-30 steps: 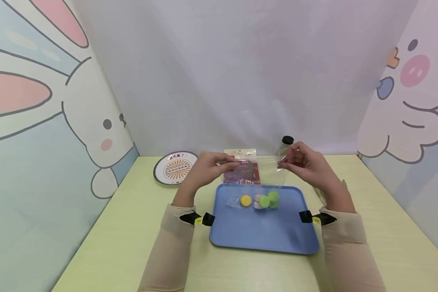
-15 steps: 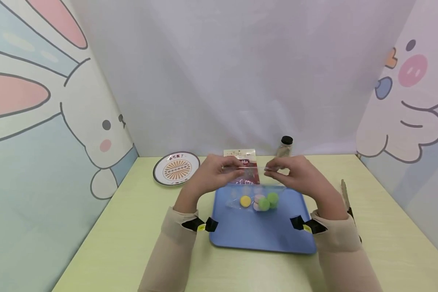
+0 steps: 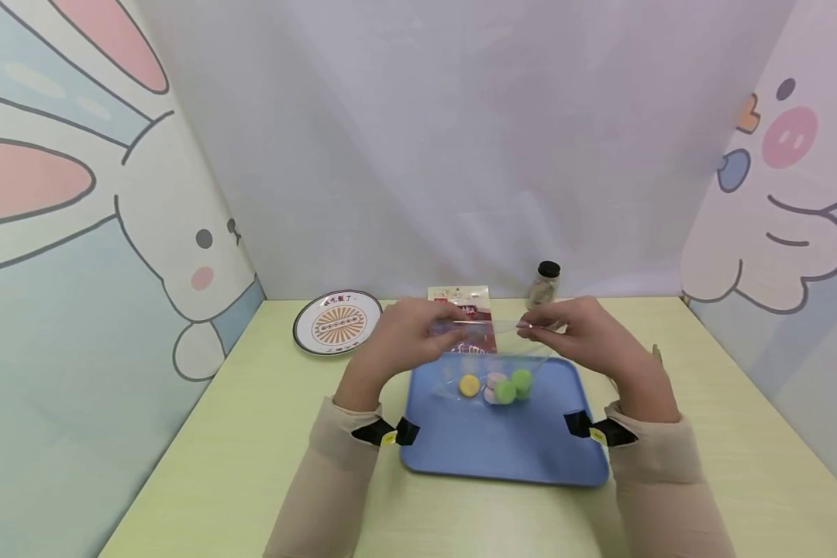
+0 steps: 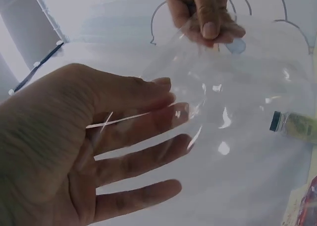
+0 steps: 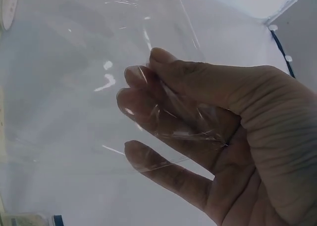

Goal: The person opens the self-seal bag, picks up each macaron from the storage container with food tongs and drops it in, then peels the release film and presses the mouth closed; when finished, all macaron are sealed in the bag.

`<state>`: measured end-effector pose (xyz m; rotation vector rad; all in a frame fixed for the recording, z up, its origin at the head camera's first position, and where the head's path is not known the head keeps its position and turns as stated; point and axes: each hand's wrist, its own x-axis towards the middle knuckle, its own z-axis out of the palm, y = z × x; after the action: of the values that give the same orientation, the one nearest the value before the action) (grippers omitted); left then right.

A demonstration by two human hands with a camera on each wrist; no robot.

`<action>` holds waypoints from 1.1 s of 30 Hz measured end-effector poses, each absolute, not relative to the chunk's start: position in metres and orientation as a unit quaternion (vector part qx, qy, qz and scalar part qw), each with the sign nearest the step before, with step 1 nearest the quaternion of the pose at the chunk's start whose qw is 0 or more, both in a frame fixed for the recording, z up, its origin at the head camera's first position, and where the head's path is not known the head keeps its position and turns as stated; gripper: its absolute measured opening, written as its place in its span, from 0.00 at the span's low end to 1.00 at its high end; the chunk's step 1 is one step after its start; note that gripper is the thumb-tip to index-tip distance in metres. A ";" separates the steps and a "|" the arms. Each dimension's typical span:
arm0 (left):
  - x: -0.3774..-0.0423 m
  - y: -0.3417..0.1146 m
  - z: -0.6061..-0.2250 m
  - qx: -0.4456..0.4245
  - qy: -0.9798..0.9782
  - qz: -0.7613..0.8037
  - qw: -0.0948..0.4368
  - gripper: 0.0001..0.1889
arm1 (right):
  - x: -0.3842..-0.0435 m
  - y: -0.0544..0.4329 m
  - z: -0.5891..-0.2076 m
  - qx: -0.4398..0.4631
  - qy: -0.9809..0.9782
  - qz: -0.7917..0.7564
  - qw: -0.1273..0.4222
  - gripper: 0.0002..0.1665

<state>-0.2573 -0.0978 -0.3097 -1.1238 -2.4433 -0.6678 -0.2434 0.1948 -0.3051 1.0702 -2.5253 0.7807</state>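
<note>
Both hands hold the upper edge of a clear plastic bag point(image 4: 233, 87) between them over a blue tray point(image 3: 502, 449). My left hand point(image 3: 404, 341) pinches its left side between thumb and forefinger; in the left wrist view the other fingers spread behind the film. The right side is pinched by my right hand point(image 3: 589, 333), thumb against fingertips, with film bunched over the palm in the right wrist view. Low in the bag, or seen through it, are a yellow disc point(image 3: 470, 385), pale pink pieces point(image 3: 494, 380) and green round pieces point(image 3: 505, 391).
A patterned plate point(image 3: 339, 322) lies back left. Behind the tray are a red-and-cream packet point(image 3: 459, 295) and a black-lidded jar point(image 3: 545, 285). A slim pointed item point(image 3: 657, 355) shows beside the right wrist, mostly hidden. Walls stand behind and at both sides.
Since a second ago both hands have come lower and closer together, slackening the bag's top. Over the last half second the right hand has shifted slightly right. The coloured pieces have barely moved.
</note>
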 end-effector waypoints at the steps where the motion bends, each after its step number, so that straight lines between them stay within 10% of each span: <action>1: -0.255 -0.094 -0.310 -0.397 -0.871 -0.210 0.199 0.08 | -0.243 0.192 -0.305 0.377 -0.874 0.272 0.139 0.06; 8: -0.243 -0.080 -0.309 -0.390 -0.877 -0.116 0.257 0.09 | -0.242 0.181 -0.304 0.418 -0.854 0.280 0.134 0.09; 33: -0.260 -0.128 -0.303 -0.334 -0.897 -0.236 0.168 0.05 | -0.245 0.230 -0.305 0.343 -0.881 0.273 0.179 0.11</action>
<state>-0.2600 -0.1283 -0.3033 -0.9494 -2.5526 -0.6705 -0.2448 0.2298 -0.3047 0.9702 -2.4896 0.7723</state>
